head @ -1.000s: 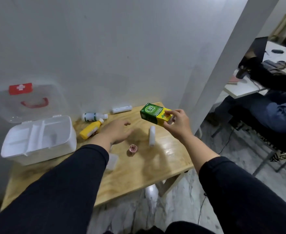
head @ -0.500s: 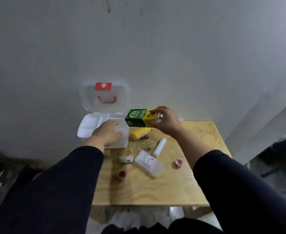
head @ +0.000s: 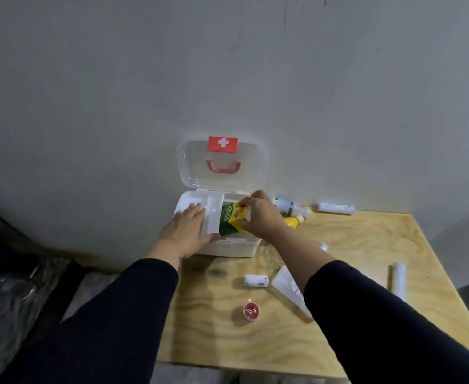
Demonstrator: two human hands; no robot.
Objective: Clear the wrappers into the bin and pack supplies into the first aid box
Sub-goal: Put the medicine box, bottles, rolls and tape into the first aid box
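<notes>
The white first aid box (head: 229, 249) stands open at the table's back left, its clear lid (head: 222, 164) with a red cross leaning on the wall. My right hand (head: 261, 217) grips a green and yellow carton (head: 231, 219), tilted down into the box's right compartment. My left hand (head: 185, 231) lies flat on the white inner tray (head: 214, 212), fingers spread, thumb on the box's front rim. On the table lie a small white bandage roll (head: 255, 281), a red tape roll (head: 251, 310) and a clear packet (head: 288, 289).
Behind my right hand lie a white bottle (head: 290, 207), a yellow bottle (head: 294, 220) and a white tube (head: 336, 208) by the wall. A long white roll (head: 399, 281) lies near the wooden table's right edge (head: 444, 273). Dark plastic bags (head: 9, 295) sit on the floor at left.
My right hand has carried the carton from above the table down into the box. My left hand went from the box's front corner onto the inner tray. My view swung left.
</notes>
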